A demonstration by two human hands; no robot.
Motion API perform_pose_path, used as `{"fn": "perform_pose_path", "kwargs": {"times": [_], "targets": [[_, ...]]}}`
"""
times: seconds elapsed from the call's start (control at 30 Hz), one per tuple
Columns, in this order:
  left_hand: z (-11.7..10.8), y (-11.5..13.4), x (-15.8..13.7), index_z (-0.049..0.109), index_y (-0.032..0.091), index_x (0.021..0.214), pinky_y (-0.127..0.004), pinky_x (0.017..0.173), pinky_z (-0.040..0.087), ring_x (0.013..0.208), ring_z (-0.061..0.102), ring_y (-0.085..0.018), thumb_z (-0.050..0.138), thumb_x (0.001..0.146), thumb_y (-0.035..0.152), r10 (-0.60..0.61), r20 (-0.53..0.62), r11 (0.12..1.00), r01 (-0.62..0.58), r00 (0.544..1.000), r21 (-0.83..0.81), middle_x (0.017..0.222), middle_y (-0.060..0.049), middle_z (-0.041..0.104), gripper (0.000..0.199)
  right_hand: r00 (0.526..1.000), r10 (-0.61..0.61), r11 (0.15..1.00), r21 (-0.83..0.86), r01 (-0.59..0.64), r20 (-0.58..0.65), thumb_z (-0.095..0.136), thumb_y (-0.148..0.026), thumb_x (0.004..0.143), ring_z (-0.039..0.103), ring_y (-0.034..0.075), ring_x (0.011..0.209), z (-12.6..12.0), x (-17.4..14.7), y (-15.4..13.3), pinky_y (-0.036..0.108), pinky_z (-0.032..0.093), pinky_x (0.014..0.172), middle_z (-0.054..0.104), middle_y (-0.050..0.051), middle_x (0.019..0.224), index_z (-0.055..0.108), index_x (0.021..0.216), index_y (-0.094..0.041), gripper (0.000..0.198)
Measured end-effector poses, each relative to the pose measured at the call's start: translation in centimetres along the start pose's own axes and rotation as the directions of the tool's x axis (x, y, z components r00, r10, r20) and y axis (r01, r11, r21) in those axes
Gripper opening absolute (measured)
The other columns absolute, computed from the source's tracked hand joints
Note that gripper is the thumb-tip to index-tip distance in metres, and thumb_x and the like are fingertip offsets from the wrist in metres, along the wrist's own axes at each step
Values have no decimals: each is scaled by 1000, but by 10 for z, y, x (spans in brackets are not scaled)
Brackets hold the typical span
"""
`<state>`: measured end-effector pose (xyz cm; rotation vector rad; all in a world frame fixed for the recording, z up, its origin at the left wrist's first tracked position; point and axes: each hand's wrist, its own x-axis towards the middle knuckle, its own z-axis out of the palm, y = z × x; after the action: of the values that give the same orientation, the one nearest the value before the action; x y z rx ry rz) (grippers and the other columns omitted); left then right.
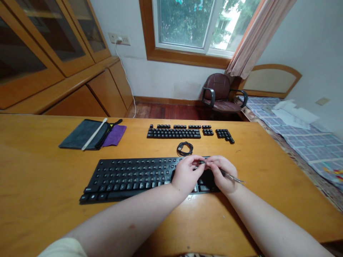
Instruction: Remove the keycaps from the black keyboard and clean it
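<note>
Both hands meet over the right part of a black keyboard, most of whose key positions show bare switches without caps. A few caps are still in its lower rows. My right hand is closed around a thin silver metal tool, whose slim pointed end sticks out to the lower right. My left hand pinches something small and dark at its fingertips, touching the right fingertips. What that is cannot be made out. The keyboard's right end is partly hidden beneath the hands.
Black keycaps lie in ordered rows at the table's far side, with number-pad caps to their right. A coiled black USB cable lies behind the keyboard. At left are a grey pouch, a white stick and a purple cloth.
</note>
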<state>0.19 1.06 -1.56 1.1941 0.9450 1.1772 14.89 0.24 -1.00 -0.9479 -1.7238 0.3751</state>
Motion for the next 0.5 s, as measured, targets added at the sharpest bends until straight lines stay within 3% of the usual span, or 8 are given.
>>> {"fn": "perform_pose_path", "kwargs": {"times": [0.17,0.4,0.5], "targets": [[0,2,1,62,14,93,-28,80,54,83,64,-14,62,72,9,1,-24,1000,-1,1000,-5,93,-6,67,22,989,-120,992,-28,123,89,54,-11,83,66,21,90,-2,-1,-2,35,54,81,68,9,99,69,94,-23,23],[-5,-3,0,64,17,99,-30,82,52,86,62,-16,64,74,16,61,27,983,-64,998,174,95,-6,66,25,987,-132,991,-12,134,96,51,-19,86,67,21,86,-8,-3,1,36,56,77,70,9,96,70,92,-23,20],[-6,-3,0,66,18,96,-31,84,52,88,63,-16,63,76,17,75,45,981,-82,996,176,96,-6,66,20,984,-144,989,-14,146,105,53,-21,86,67,21,85,-8,-3,2,35,56,76,71,8,95,70,93,-23,18]]}}
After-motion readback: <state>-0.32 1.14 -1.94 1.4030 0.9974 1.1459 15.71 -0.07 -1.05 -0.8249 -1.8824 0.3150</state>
